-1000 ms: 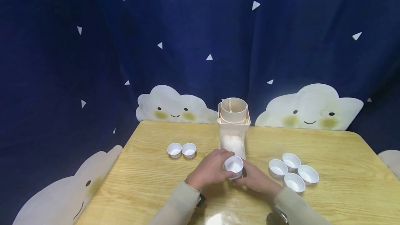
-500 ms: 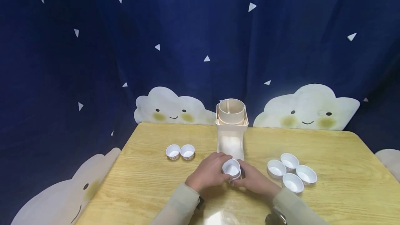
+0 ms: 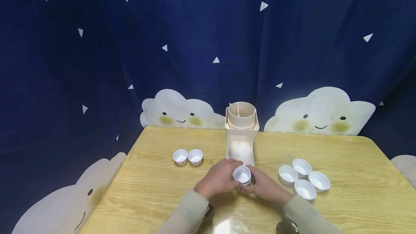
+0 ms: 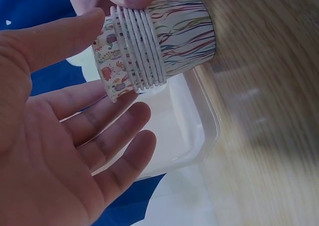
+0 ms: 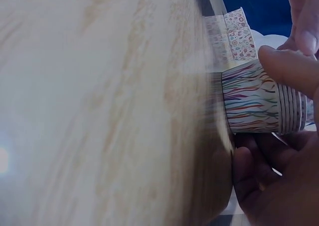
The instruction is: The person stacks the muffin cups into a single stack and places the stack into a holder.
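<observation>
A nested stack of paper cups (image 5: 251, 99) stands upright on the table between both hands. Its lowest cup shows wavy coloured stripes, with several white rims stacked above it. On top sits a paper cup (image 4: 110, 69) printed with small red and blue figures, its white inside (image 3: 241, 173) facing up. My left hand (image 3: 218, 179) holds that top cup at its side between thumb and fingers. Opposite it, my right hand (image 3: 268, 187) grips the stack lower down, thumb (image 5: 291, 69) near the rims and fingers curled on the other side.
Right behind the stack stands a cream dispenser-like holder (image 3: 240, 149) with a round open tube (image 3: 242, 115) on top. Two small patterned cups (image 3: 195, 157) sit side by side at the left. Several white-lined cups (image 3: 304, 189) are clustered at the right. A blue curtain hangs behind the table.
The top cup has come down slightly onto the stack, with my left hand still on it. My right hand keeps its grip. The other cups and the holder stay put.
</observation>
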Demonstrator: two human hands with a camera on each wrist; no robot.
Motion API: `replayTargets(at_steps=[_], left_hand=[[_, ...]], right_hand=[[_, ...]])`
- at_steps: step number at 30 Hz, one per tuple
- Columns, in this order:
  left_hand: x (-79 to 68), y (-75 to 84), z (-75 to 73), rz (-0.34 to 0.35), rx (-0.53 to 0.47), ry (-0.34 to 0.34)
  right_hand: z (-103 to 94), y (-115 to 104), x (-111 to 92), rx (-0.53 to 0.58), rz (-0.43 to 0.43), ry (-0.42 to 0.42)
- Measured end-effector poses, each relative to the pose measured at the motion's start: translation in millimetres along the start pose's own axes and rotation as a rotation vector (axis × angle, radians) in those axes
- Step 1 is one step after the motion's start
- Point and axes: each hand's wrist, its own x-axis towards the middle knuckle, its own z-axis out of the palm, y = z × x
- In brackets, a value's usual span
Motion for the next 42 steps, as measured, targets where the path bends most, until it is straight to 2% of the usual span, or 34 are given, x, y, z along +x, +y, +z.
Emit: replayTargets(at_steps=[8, 16, 24, 35, 42], left_hand=[[0.7, 0.1, -0.4, -0.008, 0.002, -0.009], [-0.6, -0.1, -2.4, -0.008, 0.021, -0.02], [-5.8, -2.8, -10.4, -0.074, -0.039, -0.058], [-12.8, -19.7, -16.4, -0.095, -0.097, -0.002], [-19.2, -28.8, -16.8, -0.089, -0.071, 0.006]], right_hand=[[-0.6, 0.9, 0.0, 0.02, -0.009, -0.007], [-0.1, 0.9, 0.4, -0.01, -0.015, -0.005], [-0.4, 0.4, 0.6, -0.005, -0.002, -0.009], [-0.3, -0.3, 2.4, -0.048, 0.017, 0.015], [1.1, -0.3, 3.2, -0.061, 0.055, 0.02]])
